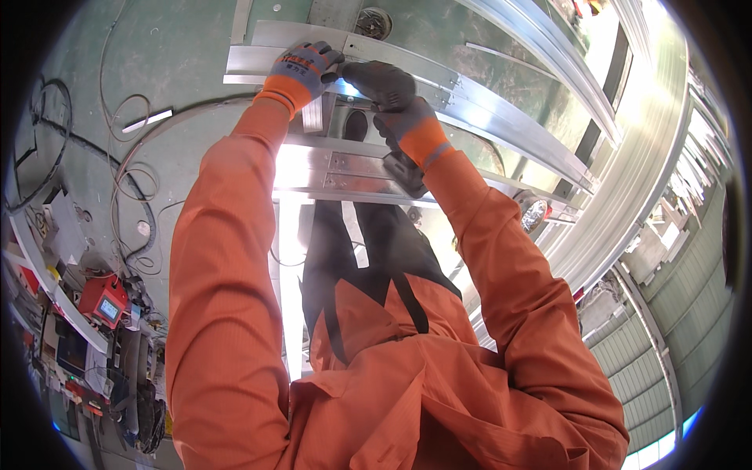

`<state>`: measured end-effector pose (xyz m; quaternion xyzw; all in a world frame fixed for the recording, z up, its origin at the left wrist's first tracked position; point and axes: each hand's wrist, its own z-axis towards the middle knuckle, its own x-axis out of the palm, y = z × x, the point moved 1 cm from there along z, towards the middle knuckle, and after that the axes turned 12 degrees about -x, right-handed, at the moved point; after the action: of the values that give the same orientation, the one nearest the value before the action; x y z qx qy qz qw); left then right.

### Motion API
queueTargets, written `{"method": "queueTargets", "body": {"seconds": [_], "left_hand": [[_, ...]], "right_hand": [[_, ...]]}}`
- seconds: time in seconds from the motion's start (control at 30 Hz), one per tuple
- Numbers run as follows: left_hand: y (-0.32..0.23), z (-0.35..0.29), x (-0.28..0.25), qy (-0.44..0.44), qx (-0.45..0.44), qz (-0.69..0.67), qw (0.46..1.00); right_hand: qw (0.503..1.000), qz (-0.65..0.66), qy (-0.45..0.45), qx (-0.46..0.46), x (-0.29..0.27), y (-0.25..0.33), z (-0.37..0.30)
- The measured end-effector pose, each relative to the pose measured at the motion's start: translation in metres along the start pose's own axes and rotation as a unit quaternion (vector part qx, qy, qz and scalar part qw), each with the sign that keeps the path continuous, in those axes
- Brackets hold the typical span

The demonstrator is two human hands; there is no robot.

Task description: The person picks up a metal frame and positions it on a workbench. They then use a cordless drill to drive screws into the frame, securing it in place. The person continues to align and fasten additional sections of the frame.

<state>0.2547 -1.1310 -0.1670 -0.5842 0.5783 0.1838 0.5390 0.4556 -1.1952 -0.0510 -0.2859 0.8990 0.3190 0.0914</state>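
Observation:
My right hand [407, 129], in a grey and orange work glove, is wrapped round the handle of a dark cordless drill [381, 84]. The drill's nose points left, toward my left hand, and a bluish light shines on the metal below it. Against the far aluminium profile [486, 106], my left hand [304, 70], gloved alike, has its fingers bent together by the drill's nose. Whatever lies between those fingers is hidden. A second aluminium profile [301, 168] runs across nearer to me, above my legs.
Long aluminium profiles [627, 196] are stacked on the right. Round containers stand beyond the work [374, 23] and near my right forearm [534, 213]. Cables [117, 164] loop over the green floor at left, near a red box with a screen [103, 300].

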Motion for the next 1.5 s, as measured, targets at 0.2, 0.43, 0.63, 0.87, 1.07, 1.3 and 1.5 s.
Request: {"method": "queueTargets", "body": {"seconds": [0.2,0.43,0.63,0.87,1.07,1.3,1.5], "left_hand": [[-0.001,0.000,-0.003,-0.019,0.014,0.000,1.000],[0.003,0.008,-0.005,0.040,0.012,0.004,0.999],[-0.003,0.014,-0.008,0.059,-0.004,0.016,0.998],[-0.008,0.013,-0.011,0.058,-0.008,-0.001,0.998],[-0.001,0.011,-0.013,0.054,0.000,-0.009,0.998],[-0.003,0.015,-0.011,0.037,0.018,-0.014,0.999],[-0.001,0.014,-0.009,0.037,0.009,-0.009,0.999]], "right_hand": [[0.945,-0.322,0.035,-0.045,-0.005,0.037,-0.006],[0.943,-0.325,0.064,-0.019,-0.003,0.051,-0.008],[0.945,-0.316,0.084,0.014,-0.009,0.049,-0.002],[0.912,-0.404,0.066,-0.031,0.001,0.026,0.010],[0.930,-0.354,0.097,0.028,-0.008,0.063,-0.005],[0.906,-0.412,0.095,-0.002,-0.010,0.056,0.007],[0.908,-0.397,0.136,0.013,-0.023,0.073,0.003]]}}
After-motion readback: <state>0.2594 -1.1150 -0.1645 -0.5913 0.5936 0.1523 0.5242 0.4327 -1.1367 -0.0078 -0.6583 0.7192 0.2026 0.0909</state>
